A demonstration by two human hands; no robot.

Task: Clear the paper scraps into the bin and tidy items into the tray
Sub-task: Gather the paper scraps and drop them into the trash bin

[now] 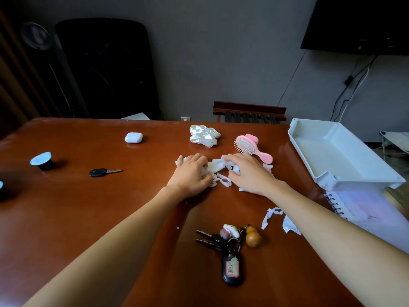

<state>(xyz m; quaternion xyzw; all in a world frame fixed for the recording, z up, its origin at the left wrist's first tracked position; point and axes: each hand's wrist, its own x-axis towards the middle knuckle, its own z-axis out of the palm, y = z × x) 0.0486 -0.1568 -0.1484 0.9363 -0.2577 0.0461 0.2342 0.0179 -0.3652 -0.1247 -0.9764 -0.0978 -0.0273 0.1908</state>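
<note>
Key bunch (230, 247): lying nearest, on the table's near middle.
Table (88, 218): glossy red-brown wood, catching light.
Left hand (190, 175): fingers curling round the paper scraps (215, 166) at mid-table.
Right hand (251, 173): fingers spreading, pressing down on the same scraps.
Tray (345, 185): white, sitting far right, overlapping a notebook (371, 209).
Room: grey wall (221, 63) standing behind; dark screen (358, 23) hanging far right.

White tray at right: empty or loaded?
Empty. The white plastic tray shows only its bare floor; the pink hairbrush, white satin scrunchie and key bunch all lie outside it on the brown table.
</note>
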